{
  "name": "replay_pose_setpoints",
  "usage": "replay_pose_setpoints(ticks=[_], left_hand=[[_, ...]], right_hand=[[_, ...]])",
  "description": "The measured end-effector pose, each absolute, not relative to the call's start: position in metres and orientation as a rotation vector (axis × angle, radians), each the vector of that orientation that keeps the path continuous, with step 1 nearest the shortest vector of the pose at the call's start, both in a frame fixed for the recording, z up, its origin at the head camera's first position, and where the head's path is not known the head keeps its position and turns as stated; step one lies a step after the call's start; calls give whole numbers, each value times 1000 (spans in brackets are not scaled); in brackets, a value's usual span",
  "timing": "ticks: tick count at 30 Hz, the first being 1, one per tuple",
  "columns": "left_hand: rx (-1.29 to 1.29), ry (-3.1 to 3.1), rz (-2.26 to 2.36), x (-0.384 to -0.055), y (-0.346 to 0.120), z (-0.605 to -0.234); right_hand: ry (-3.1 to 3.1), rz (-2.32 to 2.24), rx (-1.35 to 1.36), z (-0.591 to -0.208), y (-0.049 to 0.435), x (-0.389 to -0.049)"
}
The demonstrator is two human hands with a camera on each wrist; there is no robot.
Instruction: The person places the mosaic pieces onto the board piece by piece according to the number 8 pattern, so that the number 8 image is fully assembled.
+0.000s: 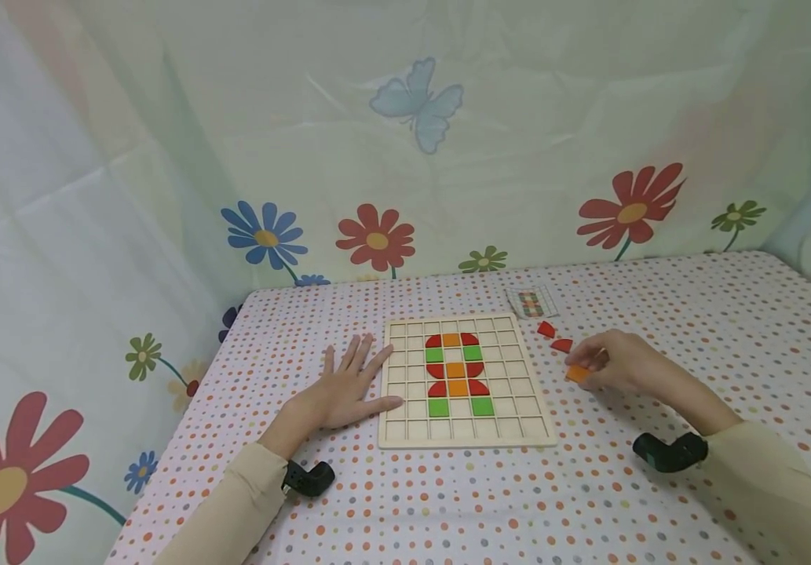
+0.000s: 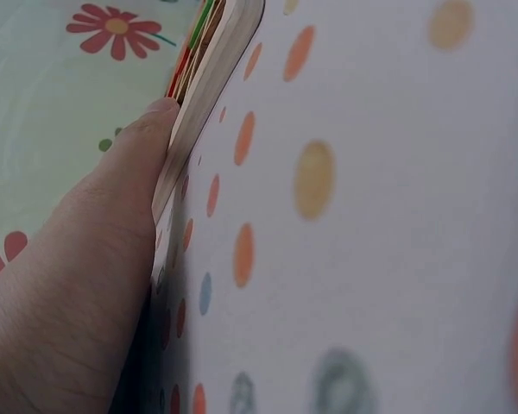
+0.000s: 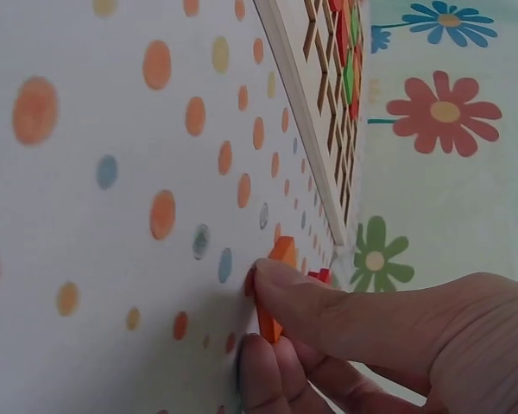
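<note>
My right hand [image 1: 620,362] pinches an orange square tile [image 1: 576,374] between thumb and fingers, to the right of a wooden grid board [image 1: 405,430]. In the right wrist view the orange tile [image 3: 282,250] is tilted on edge, close over the cloth. With fingers spread, my left hand [image 1: 347,394] lies at the board's left side, its thumb and a fingertip on the frame. Red rounded pieces, orange squares [image 1: 455,370] and green squares [image 1: 438,407] sit in the middle columns of the board. Two loose red quarter-round pieces [image 1: 561,345] lie just beyond my right hand.
A small printed card [image 1: 545,300] showing a colored grid pattern lies behind the board's far right corner. Dotted cloth [image 1: 447,502] covers the table. A flowered curtain [image 1: 532,157] hangs behind and at the left.
</note>
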State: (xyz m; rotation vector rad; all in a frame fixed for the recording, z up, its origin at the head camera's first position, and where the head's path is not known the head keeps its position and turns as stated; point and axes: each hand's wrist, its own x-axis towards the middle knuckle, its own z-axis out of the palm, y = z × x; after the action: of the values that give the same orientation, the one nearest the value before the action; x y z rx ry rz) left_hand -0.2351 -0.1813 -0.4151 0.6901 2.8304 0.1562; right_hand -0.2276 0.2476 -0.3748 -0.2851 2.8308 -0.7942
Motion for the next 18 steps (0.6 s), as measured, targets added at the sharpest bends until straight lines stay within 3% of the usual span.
replay_pose_setpoints(ticks=[18], left_hand=[[694,2834,152,-236,-182,-416]], right_hand=[[2793,-714,-282,-364,245,-232]])
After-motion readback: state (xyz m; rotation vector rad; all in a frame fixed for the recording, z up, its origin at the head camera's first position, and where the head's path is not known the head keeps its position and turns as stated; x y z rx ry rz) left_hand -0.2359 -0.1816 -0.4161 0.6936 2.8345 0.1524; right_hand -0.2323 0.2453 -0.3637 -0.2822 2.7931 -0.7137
